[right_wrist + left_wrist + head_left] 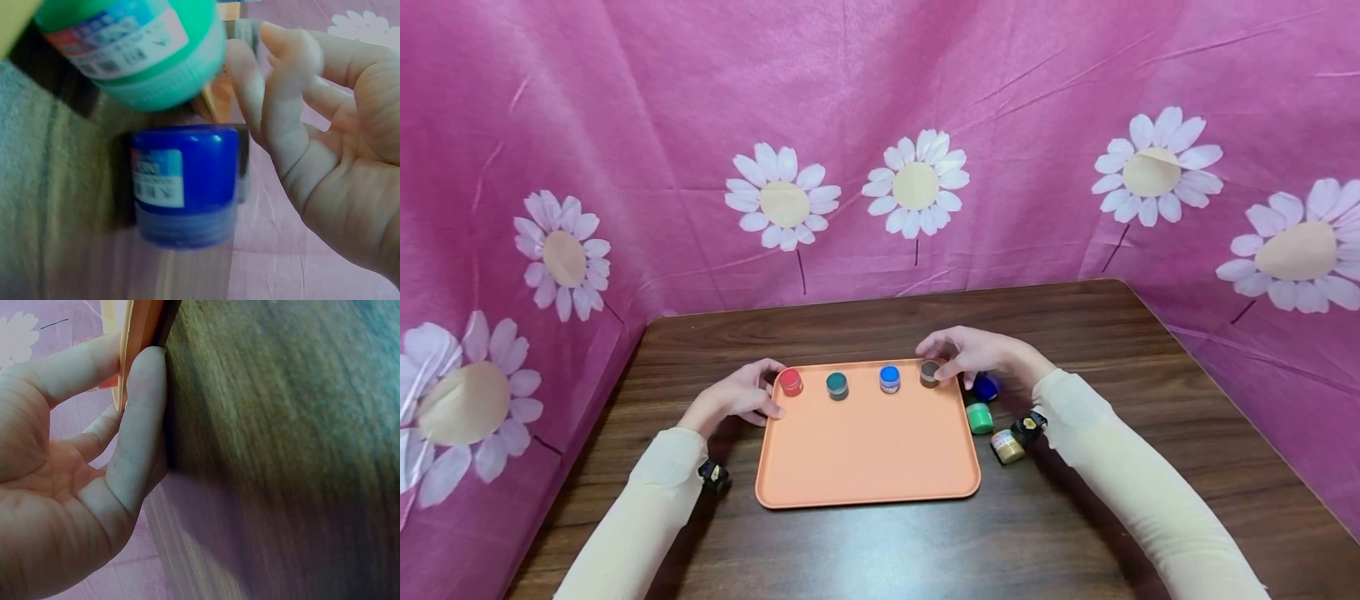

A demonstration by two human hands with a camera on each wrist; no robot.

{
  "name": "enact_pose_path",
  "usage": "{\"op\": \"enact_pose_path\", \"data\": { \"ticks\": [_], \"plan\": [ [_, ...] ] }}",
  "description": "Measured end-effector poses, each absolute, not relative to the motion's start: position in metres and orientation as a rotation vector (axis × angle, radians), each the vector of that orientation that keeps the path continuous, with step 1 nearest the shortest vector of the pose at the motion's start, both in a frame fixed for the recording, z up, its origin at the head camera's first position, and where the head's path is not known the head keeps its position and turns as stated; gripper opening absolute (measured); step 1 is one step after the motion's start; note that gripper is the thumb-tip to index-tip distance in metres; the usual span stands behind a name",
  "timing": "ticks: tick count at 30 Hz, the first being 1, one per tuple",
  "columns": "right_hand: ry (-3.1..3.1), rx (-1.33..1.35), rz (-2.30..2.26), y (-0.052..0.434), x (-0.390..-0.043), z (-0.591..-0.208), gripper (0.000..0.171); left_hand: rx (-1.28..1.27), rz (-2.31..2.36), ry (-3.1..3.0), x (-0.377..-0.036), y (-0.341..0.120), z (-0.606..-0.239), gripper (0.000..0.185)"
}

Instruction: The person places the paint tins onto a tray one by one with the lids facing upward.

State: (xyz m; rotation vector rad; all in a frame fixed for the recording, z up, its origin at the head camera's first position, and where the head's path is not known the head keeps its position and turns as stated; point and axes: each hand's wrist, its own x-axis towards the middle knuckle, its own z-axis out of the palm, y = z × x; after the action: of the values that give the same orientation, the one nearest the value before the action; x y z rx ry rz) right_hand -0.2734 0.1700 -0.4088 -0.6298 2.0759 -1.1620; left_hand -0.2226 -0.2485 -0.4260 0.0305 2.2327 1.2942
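An orange tray (865,450) lies on the table with paint jars in a row along its far side: red (791,382), dark green (837,386), blue (889,380) and brown (928,374). At the tray's left edge, my left hand (741,393) pinches the rim, its thumb over the top; the left wrist view shows digits on both faces of the rim. My right hand (985,350) holds the brown jar between thumb and fingers at the far right corner. In the right wrist view, that jar is mostly hidden behind the fingers (284,87).
Right of the tray, below my right hand, stand a dark blue jar (986,387), a green jar (980,418) and a gold-coloured jar (1007,447). The brown wooden table (880,550) is bordered by a pink cloth (850,75) with daisies at the back and sides.
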Motion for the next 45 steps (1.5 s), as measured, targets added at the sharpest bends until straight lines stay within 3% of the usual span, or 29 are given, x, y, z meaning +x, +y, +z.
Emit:
{"op": "enact_pose_path", "data": {
  "ticks": [17,45],
  "plan": [
    [2.334,-0.768,-0.996,0.212,-0.280,-0.407,0.053,-0.006,1.300,2.233,-0.223,-0.249,-0.426,0.077],
    [2.392,-0.589,-1.085,0.260,-0.271,-0.428,0.054,0.015,1.288,2.236,-0.221,-0.246,-0.422,0.078]
  ]
}}
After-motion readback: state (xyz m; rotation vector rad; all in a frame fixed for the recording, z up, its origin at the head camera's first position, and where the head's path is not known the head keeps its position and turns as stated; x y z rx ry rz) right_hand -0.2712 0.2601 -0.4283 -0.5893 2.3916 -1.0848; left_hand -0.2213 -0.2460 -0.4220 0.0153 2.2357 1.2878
